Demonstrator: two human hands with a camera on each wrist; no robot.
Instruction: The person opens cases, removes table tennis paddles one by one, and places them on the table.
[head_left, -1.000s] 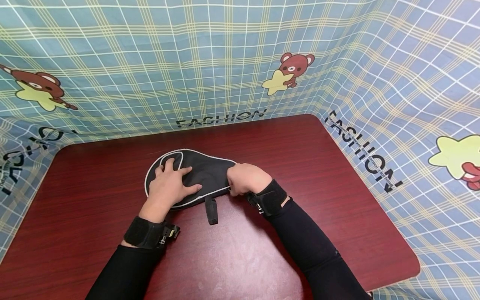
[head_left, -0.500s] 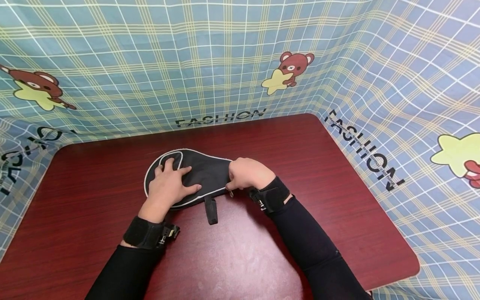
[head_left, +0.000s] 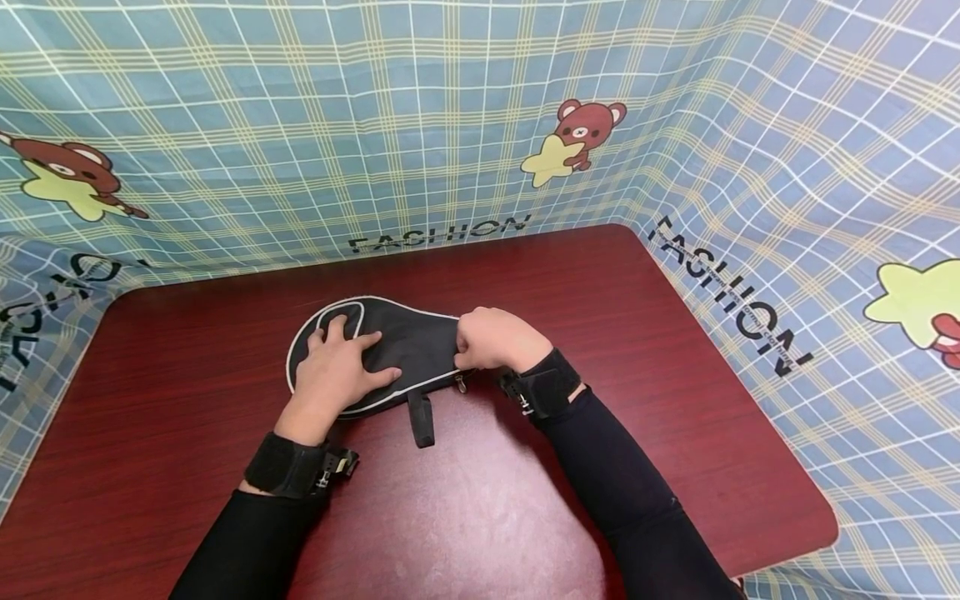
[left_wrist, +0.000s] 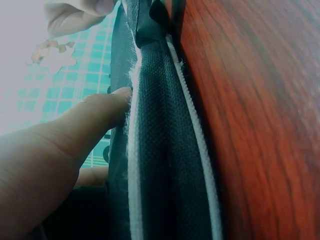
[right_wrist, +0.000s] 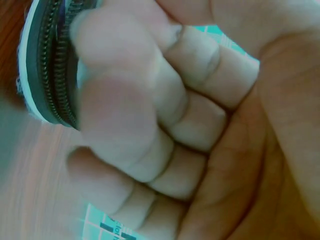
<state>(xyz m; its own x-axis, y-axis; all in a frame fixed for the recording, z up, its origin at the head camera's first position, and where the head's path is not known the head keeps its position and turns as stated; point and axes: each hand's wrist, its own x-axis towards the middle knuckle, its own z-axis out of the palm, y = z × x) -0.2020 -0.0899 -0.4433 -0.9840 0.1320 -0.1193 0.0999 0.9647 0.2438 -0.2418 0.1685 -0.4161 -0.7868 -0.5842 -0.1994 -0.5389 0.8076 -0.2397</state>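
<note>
A black paddle case [head_left: 420, 346] with white piping lies flat on the table, its round end to the left. My left hand [head_left: 333, 379] rests on that round end with fingers spread; the left wrist view shows its thumb [left_wrist: 107, 107] against the case's upper side. At the narrow right end, my right hand [head_left: 498, 340] holds the case with curled fingers, covering the tip. A zipper pull [head_left: 461, 383] hangs at the near edge beside it. In the right wrist view, two rows of zipper teeth [right_wrist: 62, 65] stand apart next to the curled fingers [right_wrist: 117, 115].
A black strap [head_left: 422, 419] sticks out from the case's near edge onto the dark red table [head_left: 637, 467]. Plaid curtain [head_left: 420, 125] with bears and stars hangs behind the table and along its sides.
My right hand has shifted slightly up and away from the near edge at the narrow end, uncovering the zipper pull. The left hand and the case have stayed in place.
</note>
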